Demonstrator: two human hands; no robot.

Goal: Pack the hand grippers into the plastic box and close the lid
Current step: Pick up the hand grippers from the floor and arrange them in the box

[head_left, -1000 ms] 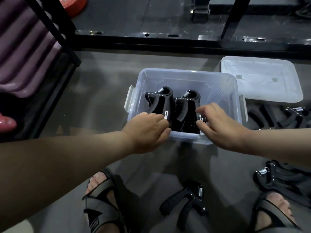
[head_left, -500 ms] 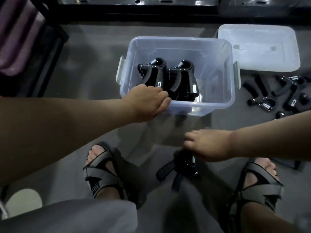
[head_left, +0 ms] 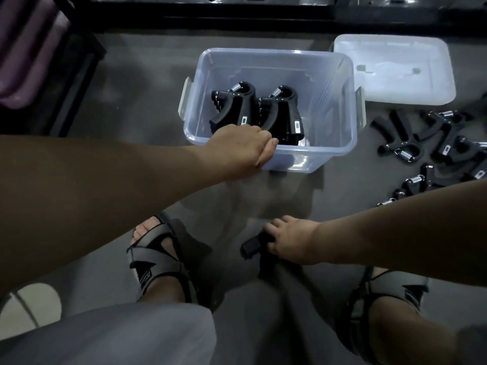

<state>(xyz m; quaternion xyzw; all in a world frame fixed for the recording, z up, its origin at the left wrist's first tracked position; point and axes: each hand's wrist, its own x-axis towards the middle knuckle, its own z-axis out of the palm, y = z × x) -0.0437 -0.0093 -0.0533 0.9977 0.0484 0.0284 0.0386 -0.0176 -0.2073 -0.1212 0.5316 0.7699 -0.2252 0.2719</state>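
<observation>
No desk in this one, the floor (head_left: 147, 83) was the whole workspace. The box (head_left: 329, 159) sat open in the middle of it. The lid (head_left: 392, 72) lay flat just beside its far right corner, I'd guess parked there so the opening was free for loading.

Right of the box was a loose pile (head_left: 434, 143) of grippers, close enough to be fed in from that side.

Inside the box two packed grippers (head_left: 237, 106) stood upright, side by side and touching, springs up and handles down, against the near wall. Looked like a way to fit neat rows rather than a heap.

The left grip (head_left: 242, 146) was clenched over the box's near rim, thumb on the outer wall, probably to stop a light box from sliding.

The right grip (head_left: 292, 242) was down low between the sandals (head_left: 155, 259), fingers wrapped round one handle of a stray gripper (head_left: 250, 247) that lay well apart from the pile. Couldn't tell if it was off the floor yet.

Most of the packing was left, and the lid wasn't on.
</observation>
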